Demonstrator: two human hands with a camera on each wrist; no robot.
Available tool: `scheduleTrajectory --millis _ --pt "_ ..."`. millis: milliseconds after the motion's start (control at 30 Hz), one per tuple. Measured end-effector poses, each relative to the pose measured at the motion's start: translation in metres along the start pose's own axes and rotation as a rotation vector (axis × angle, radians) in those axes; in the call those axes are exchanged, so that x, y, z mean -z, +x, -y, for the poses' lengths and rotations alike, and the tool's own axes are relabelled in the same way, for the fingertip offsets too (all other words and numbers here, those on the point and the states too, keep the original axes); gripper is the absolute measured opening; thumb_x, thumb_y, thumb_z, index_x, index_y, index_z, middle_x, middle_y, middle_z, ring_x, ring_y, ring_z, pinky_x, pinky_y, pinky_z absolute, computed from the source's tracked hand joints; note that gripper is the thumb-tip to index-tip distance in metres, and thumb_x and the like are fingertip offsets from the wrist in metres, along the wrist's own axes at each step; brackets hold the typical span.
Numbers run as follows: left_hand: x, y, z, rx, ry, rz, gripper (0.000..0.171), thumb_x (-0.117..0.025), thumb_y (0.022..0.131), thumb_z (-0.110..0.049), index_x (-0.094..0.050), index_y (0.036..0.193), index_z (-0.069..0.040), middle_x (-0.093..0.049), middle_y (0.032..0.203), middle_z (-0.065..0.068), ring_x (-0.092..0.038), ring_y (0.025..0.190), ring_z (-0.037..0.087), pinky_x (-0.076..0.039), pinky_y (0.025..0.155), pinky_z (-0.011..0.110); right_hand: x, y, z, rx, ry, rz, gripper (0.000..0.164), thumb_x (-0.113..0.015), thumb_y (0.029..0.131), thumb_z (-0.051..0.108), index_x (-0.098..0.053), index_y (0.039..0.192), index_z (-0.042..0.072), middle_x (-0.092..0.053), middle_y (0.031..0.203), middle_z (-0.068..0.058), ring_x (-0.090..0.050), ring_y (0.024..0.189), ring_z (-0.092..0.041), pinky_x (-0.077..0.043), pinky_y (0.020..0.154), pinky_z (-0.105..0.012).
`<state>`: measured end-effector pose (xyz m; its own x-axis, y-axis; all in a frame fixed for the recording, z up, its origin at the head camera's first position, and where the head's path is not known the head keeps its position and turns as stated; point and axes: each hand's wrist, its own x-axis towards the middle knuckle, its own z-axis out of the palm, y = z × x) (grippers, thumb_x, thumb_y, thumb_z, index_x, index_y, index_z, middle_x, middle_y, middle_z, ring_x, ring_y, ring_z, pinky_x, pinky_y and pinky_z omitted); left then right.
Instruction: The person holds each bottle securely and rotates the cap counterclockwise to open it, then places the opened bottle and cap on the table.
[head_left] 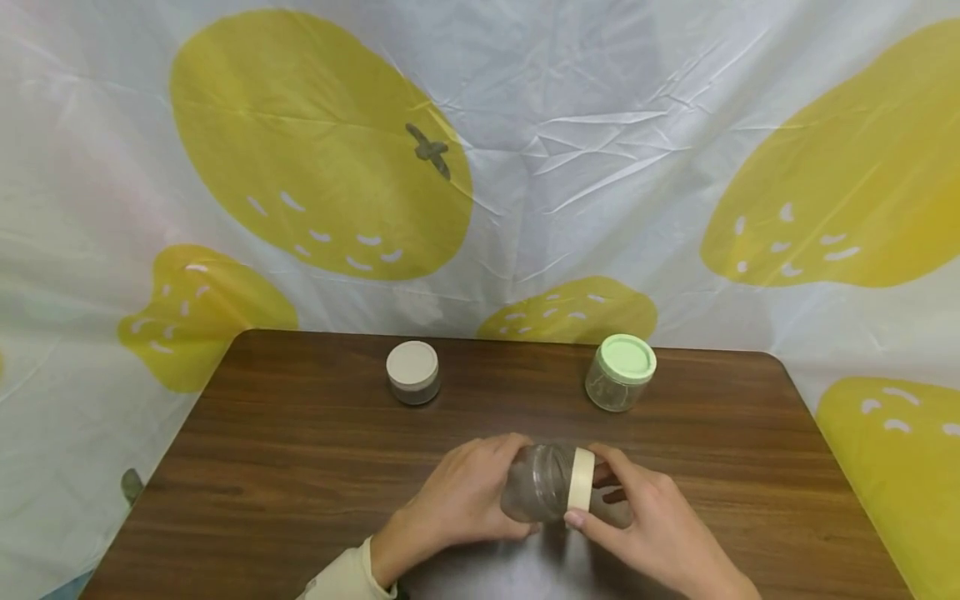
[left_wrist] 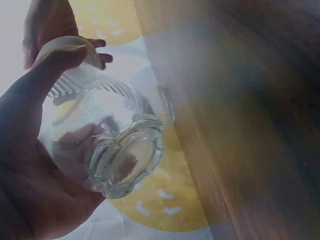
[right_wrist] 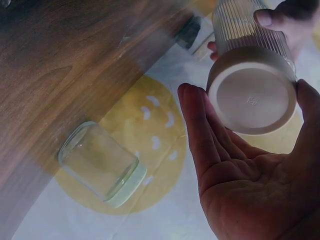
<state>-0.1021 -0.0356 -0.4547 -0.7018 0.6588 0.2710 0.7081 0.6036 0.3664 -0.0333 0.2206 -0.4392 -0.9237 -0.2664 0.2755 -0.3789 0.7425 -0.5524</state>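
A clear ribbed glass jar (head_left: 534, 483) lies sideways in the person's hands, just over the table. The left hand (head_left: 468, 492) grips the glass body, its thumb and fingers around the jar (left_wrist: 100, 115). On the jar's right end is a cream lid (head_left: 581, 480). The right hand (head_left: 651, 517) holds this lid by its rim, between thumb and fingers. In the right wrist view, the flat top of the lid (right_wrist: 252, 97) faces the palm of the right hand (right_wrist: 250, 195). Whether the lid is screwed tight cannot be told.
Toward the back of the brown wooden table (head_left: 300, 467) stand a short jar with an off-white lid (head_left: 412, 367), on the left, and a glass jar with a light green lid (head_left: 621, 373), on the right. A lemon-patterned cloth (head_left: 525, 208) hangs behind the table.
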Motion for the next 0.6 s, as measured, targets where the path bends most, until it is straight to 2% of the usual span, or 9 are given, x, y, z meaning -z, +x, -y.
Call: scheduleTrajectory --millis 300,600 --pt "0.0006 -0.0002 0.0024 0.049 -0.072 -0.086 0.086 -0.093 0.06 -0.049 -0.061 0.133 -0.017 -0.074 0.115 -0.005 -0.071 0.096 0.012 -0.06 0.084 0.031 -0.0004 0.0024 -0.0021 0.025 0.03 -0.035 0.063 -0.086 0.088 0.038 -0.057 0.138 0.013 -0.074 0.104 0.013 -0.07 0.09 -0.001 -0.063 0.078 -0.028" --pt "-0.0025 0.0009 0.0065 0.156 -0.218 -0.171 0.093 -0.098 0.061 -0.048 -0.057 0.138 -0.016 -0.075 0.117 0.0 -0.072 0.101 0.013 -0.061 0.088 0.034 -0.0015 0.0096 -0.0034 0.054 0.057 -0.068 0.063 -0.088 0.086 0.034 -0.058 0.137 0.011 -0.07 0.103 0.017 -0.068 0.092 0.001 -0.063 0.079 -0.028"
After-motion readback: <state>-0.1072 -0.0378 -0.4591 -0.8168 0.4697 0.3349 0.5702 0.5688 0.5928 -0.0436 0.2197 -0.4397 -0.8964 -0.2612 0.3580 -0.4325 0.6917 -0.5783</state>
